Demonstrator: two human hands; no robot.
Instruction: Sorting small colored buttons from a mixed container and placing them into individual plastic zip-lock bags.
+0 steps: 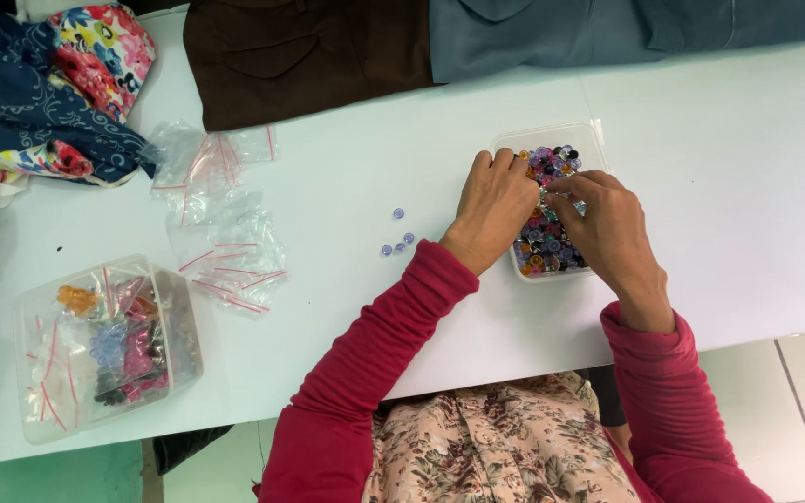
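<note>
The head camera looks straight down at a smooth white bench [719, 186]. Both hands are in a small clear plastic tub [552, 135]. The tub is square with soft round corners, and it is full of little round buttons [552, 247] in purple, black, orange and pink. They look shiny and hard.

The left hand [494, 207] rests over the left side of the tub with its fingers curled down into the buttons. The right hand [607, 224] lies over the right side, and its fingers [563, 186] are pinched together near the left hand. It may be holding one tiny button, but that is too small to see, so I cannot tell if either hand grips anything.

Three loose pale blue buttons [397, 237] lie on the bench just left of the left hand. They are flat, round and see-through.

Further left is a heap of tiny clear bags [221, 224] with thin red strips, thin and crinkly. Near the left edge stands a bigger clear tub [109, 345] stuffed with more little bags and bits in orange, blue and pink.

At the top lie folded cloths, one brown cloth [300, 56] and one grey-blue cloth [552, 33]. In the top left corner is a soft bundle of flowery fabric [58, 84].
</note>
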